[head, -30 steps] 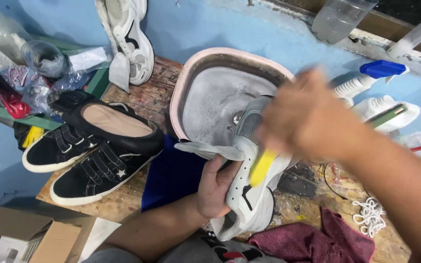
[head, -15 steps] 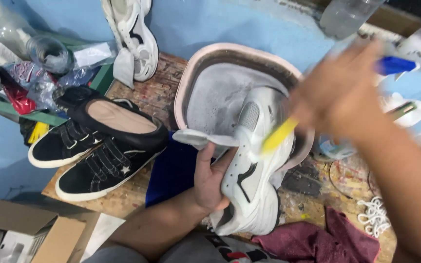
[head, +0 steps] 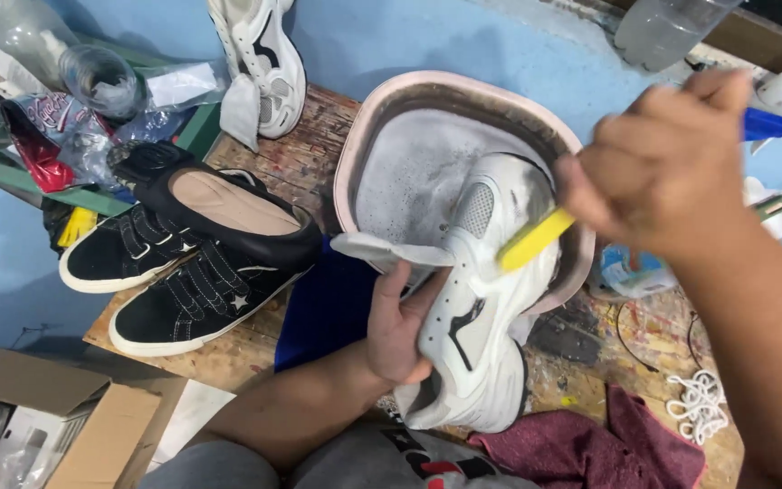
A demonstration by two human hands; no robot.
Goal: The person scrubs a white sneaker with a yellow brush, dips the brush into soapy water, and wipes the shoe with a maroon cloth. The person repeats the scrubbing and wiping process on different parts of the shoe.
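Over a pink basin (head: 348, 154) of grey suds, the left hand (head: 397, 326) cups a white sneaker (head: 477, 308) from the side, fingers curled round its collar, toe tilted into the basin. The right hand (head: 662, 163), fist closed and arm angled in from the right, grips a yellow brush (head: 533, 239) against the sneaker's upper. Its bristles are hidden; the knuckles are blurred.

Paint-stained wooden table (head: 255, 172) against blue wall (head: 391, 41).
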